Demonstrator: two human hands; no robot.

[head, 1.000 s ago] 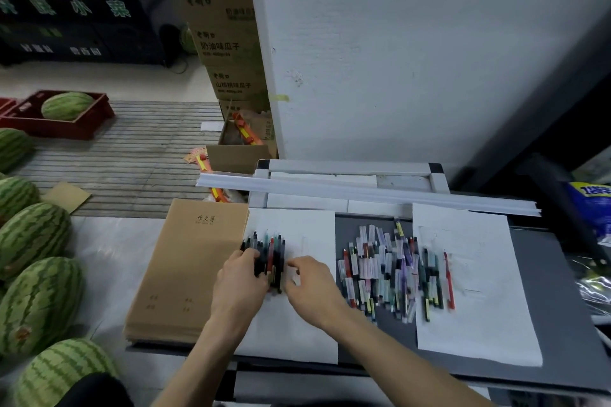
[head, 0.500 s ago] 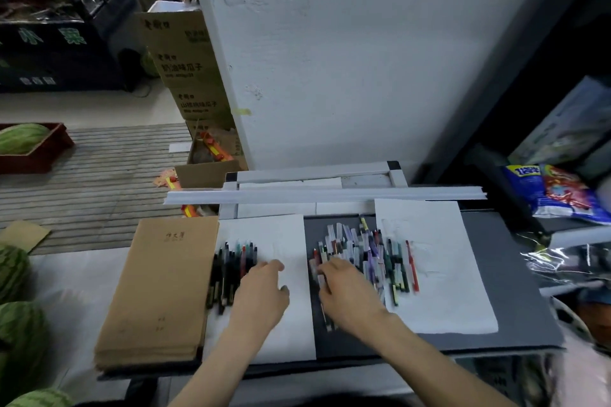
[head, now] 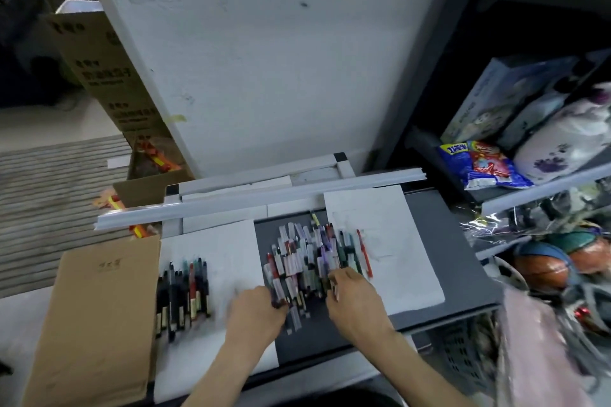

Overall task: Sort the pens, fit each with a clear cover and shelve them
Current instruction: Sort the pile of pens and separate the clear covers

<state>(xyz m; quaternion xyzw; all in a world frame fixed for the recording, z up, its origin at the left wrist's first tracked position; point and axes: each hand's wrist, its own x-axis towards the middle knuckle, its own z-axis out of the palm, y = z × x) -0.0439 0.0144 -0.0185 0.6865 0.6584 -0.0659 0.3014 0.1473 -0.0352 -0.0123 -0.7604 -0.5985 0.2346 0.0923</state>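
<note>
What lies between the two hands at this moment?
In the head view, the near end of the mixed pen pile lies between the left hand and right hand, on the dark mat. Both hands touch its edges.

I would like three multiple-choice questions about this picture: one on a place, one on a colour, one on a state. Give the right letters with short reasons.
1. Where does the row of dark pens lie?
A. on the left white sheet
B. on a shelf
C. in a box

2. What colour is the single pen lying farthest right, on the right white sheet?
A. green
B. red
C. yellow

3. How do the pens of the middle pile lie?
A. standing in a cup
B. in one neat row
C. jumbled on the dark mat

Answers: 1 A, the row rests on that sheet beside the brown stack; 2 B, its barrel is red; 3 C, they cross one another.
</note>
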